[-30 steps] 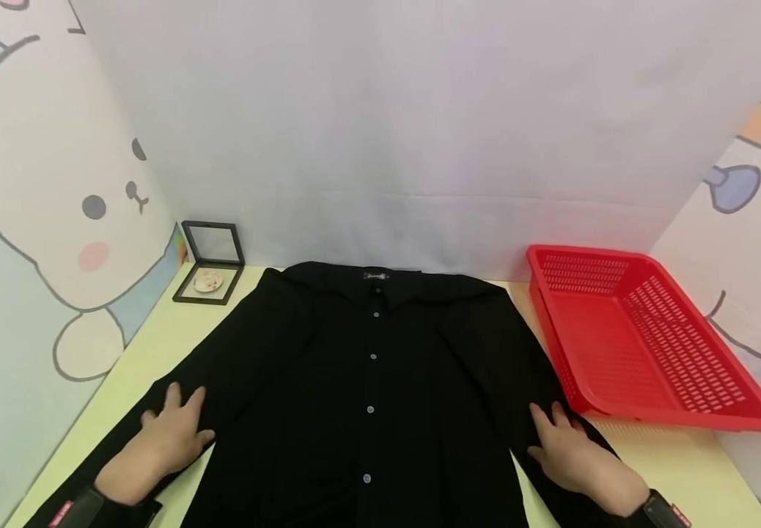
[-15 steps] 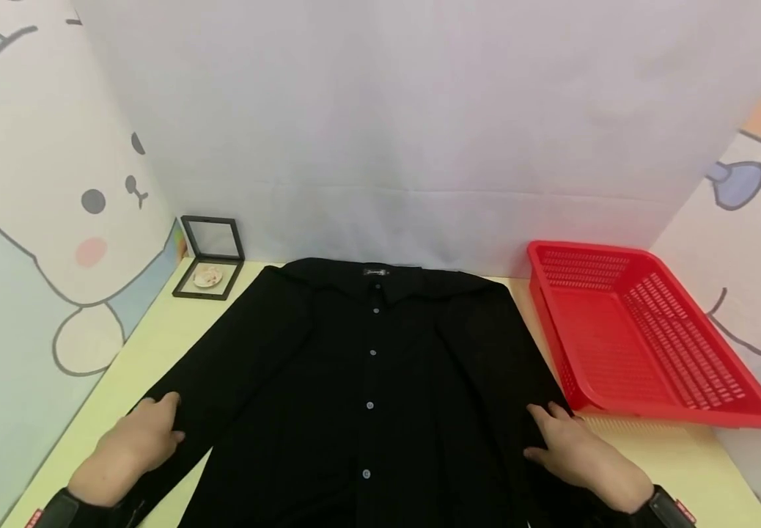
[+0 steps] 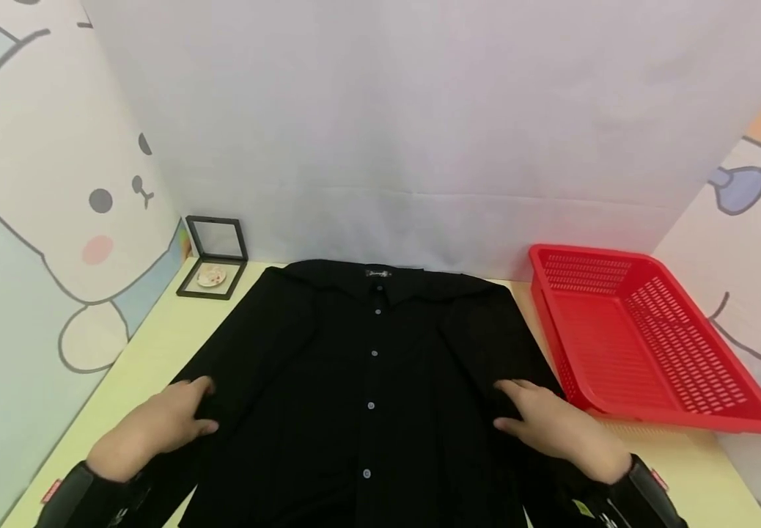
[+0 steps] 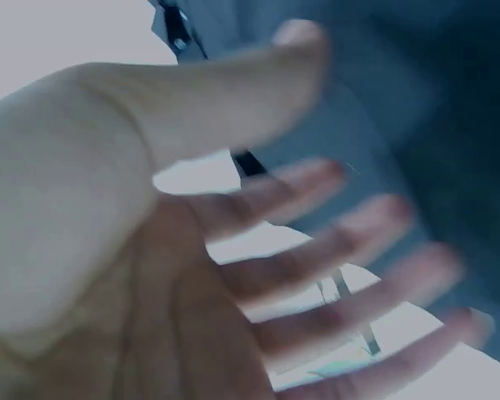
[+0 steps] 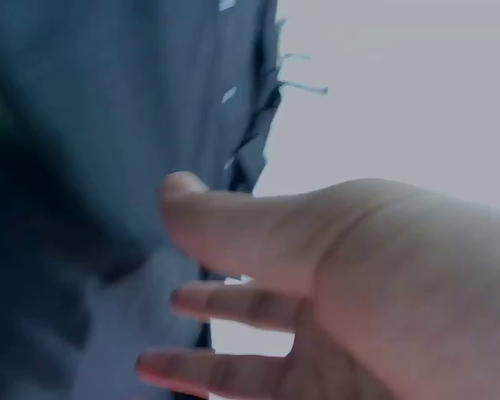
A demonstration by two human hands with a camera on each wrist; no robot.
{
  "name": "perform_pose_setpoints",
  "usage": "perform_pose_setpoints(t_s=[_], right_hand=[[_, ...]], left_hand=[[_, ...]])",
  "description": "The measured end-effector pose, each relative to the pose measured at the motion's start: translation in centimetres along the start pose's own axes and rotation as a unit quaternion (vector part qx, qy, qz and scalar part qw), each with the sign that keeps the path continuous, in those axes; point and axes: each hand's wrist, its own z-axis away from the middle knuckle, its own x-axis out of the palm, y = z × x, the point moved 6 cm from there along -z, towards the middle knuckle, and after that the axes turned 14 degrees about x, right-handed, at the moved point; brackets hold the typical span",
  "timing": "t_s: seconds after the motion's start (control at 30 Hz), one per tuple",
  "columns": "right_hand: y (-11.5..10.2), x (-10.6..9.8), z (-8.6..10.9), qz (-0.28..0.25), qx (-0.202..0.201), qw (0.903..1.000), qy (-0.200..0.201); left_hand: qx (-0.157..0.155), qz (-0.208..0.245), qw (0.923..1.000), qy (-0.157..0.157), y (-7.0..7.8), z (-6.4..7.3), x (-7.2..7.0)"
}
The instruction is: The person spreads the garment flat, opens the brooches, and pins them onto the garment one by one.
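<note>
A black long-sleeved button-up shirt (image 3: 328,396) lies spread front side up, its collar toward the back wall. Its lower part runs out of the head view. My left hand (image 3: 156,422) is over the sleeve on the left, and in the left wrist view its fingers (image 4: 325,258) are spread and loosely bent, with nothing between them and the thumb. Over the other sleeve is my right hand (image 3: 555,422), thumb and fingers apart, pointing inward. The right wrist view has that thumb (image 5: 233,225) in front of dark cloth, the palm holding nothing.
A red plastic basket (image 3: 657,422) stands at the right, its near left side beside the shirt's sleeve. At the back left, an opened black-framed display case (image 3: 204,295) holds a small pale round item (image 3: 212,276). White and cartoon-printed walls enclose the pale yellow table (image 3: 146,359).
My left hand went outward along its sleeve, then came back in toward the shirt's middle. The right hand stayed near its sleeve, then also shifted inward. The shirt's body lies as before.
</note>
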Motion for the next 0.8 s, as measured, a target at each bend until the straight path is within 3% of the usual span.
perform_pose_setpoints(t_s=[0.13, 0.23, 0.3, 0.4, 0.47, 0.57, 0.67, 0.73, 0.8], right_hand=[[-3.9, 0.2, -0.5, -0.032, -0.089, 0.9953, -0.020], [-5.8, 1.8, -0.9, -0.026, -0.135, 0.9893, -0.048], [-6.0, 2.8, -0.9, -0.010, -0.141, 0.9883, -0.056], [-5.1, 3.6, -1.2, 0.012, -0.122, 0.9913, -0.049], [-3.8, 4.2, -1.9, 0.019, -0.119, 0.9919, -0.041], [-1.0, 6.3, -3.6, 0.020, -0.160, 0.9858, -0.045], [0.2, 9.2, -3.9, 0.004, -0.218, 0.9713, -0.095], [-0.8, 10.3, -2.2, -0.014, -0.243, 0.9597, -0.141], [-3.1, 10.4, 0.4, -0.027, -0.258, 0.9494, -0.178]], left_hand=[[0.078, 0.012, 0.9968, 0.011, 2.9, -2.7, 0.9], [0.129, 0.051, 0.9903, -0.015, 4.6, -3.9, 3.2], [0.155, 0.071, 0.9846, -0.038, 5.7, -4.0, 4.7], [0.194, 0.079, 0.9766, -0.052, 7.4, -3.6, 5.8], [0.208, 0.073, 0.9736, -0.059, 8.8, -3.0, 5.8], [0.237, 0.036, 0.9693, -0.054, 10.7, -1.7, 5.6], [0.266, 0.024, 0.9620, -0.058, 12.2, -0.5, 5.9], [0.299, 0.043, 0.9507, -0.072, 13.4, 0.1, 6.8], [0.338, 0.087, 0.9311, -0.104, 14.9, 0.5, 7.9]])
